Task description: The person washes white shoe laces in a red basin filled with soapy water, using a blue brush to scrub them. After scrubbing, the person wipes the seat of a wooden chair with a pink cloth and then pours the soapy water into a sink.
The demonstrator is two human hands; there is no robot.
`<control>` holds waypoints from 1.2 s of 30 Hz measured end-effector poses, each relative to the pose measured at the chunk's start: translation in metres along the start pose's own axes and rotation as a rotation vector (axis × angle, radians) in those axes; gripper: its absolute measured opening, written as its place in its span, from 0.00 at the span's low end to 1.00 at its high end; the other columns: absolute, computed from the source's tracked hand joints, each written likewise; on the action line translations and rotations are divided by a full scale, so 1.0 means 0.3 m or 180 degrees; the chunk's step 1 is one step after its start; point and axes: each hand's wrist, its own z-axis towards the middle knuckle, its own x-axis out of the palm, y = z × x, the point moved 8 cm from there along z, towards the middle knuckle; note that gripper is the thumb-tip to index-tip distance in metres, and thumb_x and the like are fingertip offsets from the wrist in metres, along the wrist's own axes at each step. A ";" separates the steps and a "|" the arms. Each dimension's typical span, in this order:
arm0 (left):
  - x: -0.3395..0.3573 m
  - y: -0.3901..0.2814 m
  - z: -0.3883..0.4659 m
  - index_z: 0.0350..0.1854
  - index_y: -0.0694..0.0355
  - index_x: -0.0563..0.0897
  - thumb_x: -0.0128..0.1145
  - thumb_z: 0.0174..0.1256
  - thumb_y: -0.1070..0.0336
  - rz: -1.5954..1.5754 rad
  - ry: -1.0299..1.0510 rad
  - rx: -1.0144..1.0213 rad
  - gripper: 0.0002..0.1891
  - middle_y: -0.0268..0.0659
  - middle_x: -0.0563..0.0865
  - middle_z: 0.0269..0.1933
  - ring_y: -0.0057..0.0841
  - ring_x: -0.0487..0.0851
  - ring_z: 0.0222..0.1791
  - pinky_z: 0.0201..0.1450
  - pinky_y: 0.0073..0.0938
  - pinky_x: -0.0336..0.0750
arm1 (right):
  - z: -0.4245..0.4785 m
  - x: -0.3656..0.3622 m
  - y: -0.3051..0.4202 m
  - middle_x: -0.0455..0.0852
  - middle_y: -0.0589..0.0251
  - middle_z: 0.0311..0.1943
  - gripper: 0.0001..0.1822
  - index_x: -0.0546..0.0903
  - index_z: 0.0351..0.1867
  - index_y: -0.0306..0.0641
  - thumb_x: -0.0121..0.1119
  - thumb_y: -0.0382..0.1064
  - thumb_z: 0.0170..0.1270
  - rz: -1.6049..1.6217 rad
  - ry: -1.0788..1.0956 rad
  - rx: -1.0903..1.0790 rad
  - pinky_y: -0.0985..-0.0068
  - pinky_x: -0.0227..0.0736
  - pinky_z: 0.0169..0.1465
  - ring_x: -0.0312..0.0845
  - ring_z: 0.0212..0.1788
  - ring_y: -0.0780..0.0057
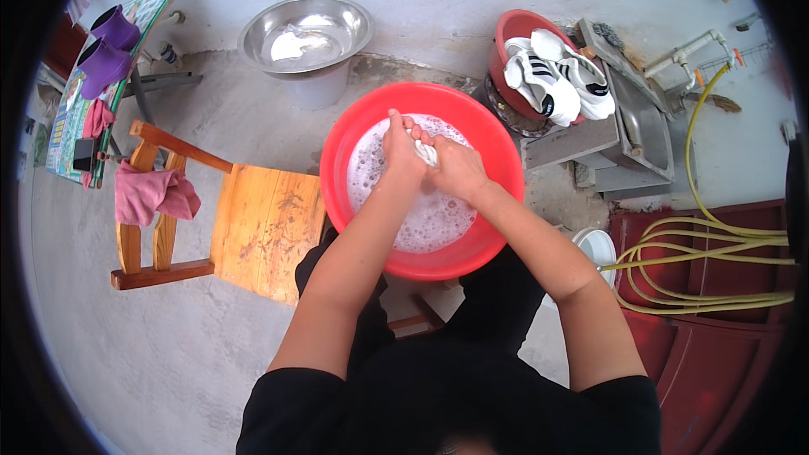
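A red plastic basin (341, 202) of soapy, bubbly water stands in front of me, between my knees. Over the water my left hand (403, 146) and my right hand (456, 164) grip a small white cloth item (426, 153) between them. The item looks twisted and bunched; my fingers hide most of it, so its kind cannot be told. Both hands are close together, with the left thumb pointing up and away from me.
At left stands a wooden chair (265, 230) with a pink towel (152, 194). Beyond the basin is a metal bowl (303, 62). White sneakers (556, 79) fill a smaller red tub (499, 69) beside a sink (654, 139). A yellow hose (692, 139) lies coiled at right.
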 end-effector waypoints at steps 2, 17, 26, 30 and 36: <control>0.005 -0.011 0.028 0.23 0.56 0.67 0.40 0.74 0.49 0.0130 0.0002 0.0181 0.21 0.32 0.68 0.19 0.25 0.69 0.21 0.27 0.30 0.70 | -0.007 0.006 -0.023 0.84 0.54 0.42 0.32 0.73 0.56 0.37 0.67 0.44 0.48 0.1493 -0.0079 -0.0053 0.62 0.74 0.46 0.82 0.42 0.57; 0.094 -0.017 -0.035 0.63 0.67 0.66 0.40 0.74 0.50 0.0943 0.0909 -0.0419 0.27 0.48 0.73 0.63 0.36 0.71 0.63 0.65 0.35 0.64 | 0.091 -0.483 -0.464 0.85 0.64 0.35 0.15 0.78 0.52 0.39 0.58 0.35 0.63 0.2912 -0.1194 0.0702 0.83 0.75 0.35 0.78 0.34 0.84; 0.096 -0.048 -0.039 0.58 0.65 0.72 0.44 0.71 0.56 0.1697 0.0705 -0.0154 0.21 0.42 0.77 0.59 0.33 0.74 0.60 0.61 0.31 0.67 | 0.073 -0.745 -0.535 0.77 0.45 0.52 0.25 0.74 0.56 0.37 0.61 0.40 0.55 -0.0694 -0.2402 0.0049 0.62 0.68 0.57 0.73 0.55 0.50; 0.156 -0.139 -0.061 0.52 0.63 0.77 0.48 0.68 0.61 0.3274 0.1003 0.0802 0.15 0.38 0.79 0.53 0.27 0.76 0.55 0.56 0.26 0.69 | 0.108 -0.386 -0.234 0.79 0.51 0.45 0.17 0.76 0.49 0.36 0.58 0.38 0.59 0.0390 -0.0795 -0.0491 0.64 0.73 0.50 0.78 0.45 0.54; 0.138 -0.194 -0.033 0.46 0.65 0.81 0.49 0.68 0.67 0.3921 0.1055 0.1513 0.11 0.33 0.82 0.44 0.19 0.76 0.46 0.50 0.22 0.70 | 0.143 0.180 -0.233 0.75 0.49 0.51 0.22 0.75 0.50 0.34 0.61 0.43 0.56 -0.0132 0.0257 -0.0302 0.62 0.70 0.56 0.73 0.53 0.52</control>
